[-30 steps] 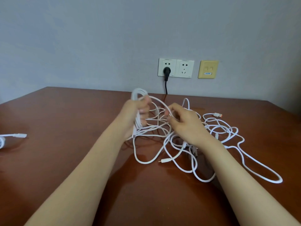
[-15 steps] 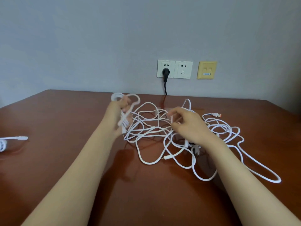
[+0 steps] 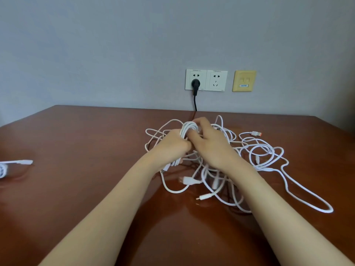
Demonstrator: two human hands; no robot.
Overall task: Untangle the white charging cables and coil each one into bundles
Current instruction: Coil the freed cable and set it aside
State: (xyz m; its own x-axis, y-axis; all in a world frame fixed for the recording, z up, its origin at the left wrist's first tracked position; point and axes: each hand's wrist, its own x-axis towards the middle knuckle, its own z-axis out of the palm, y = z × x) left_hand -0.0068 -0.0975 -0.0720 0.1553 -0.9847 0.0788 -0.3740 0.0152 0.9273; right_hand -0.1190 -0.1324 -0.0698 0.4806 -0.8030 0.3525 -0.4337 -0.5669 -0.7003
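From my seat I see thin, glossy white charging cables [image 3: 259,156] sprawled in loose, overlapping loops on the reddish-brown table [image 3: 86,150], right of centre and near the far edge. One flat plug with an orange tip [image 3: 257,134] lies at the far right of the heap, pointing right. A slimmer connector [image 3: 204,197] lies on the near side, pointing left.

My left hand [image 3: 173,144] is clenched around a coiled bundle [image 3: 189,128] of several strands, held above the heap. The bundle is a narrow oval. Its long axis runs from the rounded top, which points up and away toward the wall, down through the fist, with strand ends hanging below the wrist. My right hand [image 3: 209,143] touches the left, its fingers curled over the bundle's top. Which strand they pinch I can't quite make out.

At the far left edge lies another white cable [image 3: 11,165], apart from the heap.
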